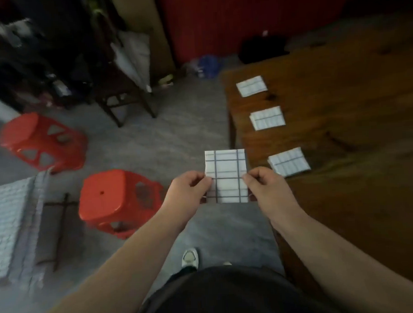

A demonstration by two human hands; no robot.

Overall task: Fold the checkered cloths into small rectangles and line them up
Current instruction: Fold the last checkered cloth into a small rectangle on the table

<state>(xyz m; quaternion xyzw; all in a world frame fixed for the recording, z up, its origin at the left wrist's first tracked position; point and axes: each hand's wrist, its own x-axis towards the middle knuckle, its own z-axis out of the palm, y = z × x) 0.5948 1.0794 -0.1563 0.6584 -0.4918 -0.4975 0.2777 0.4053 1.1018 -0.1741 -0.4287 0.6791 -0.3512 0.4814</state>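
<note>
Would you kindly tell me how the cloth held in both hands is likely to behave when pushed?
The cloth, pinched by the left hand and right hand, is probably light and floppy, upright only because folded layers stiffen it. Like the folded cloths lying flat on the table, it should not roll or tip, though a push might loosen its layers.

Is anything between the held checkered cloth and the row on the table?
Nothing visible. The white checkered cloth, pinched by left hand and right hand, hangs beside the brown wooden table; bare wood lies by the three folded cloths.
</note>
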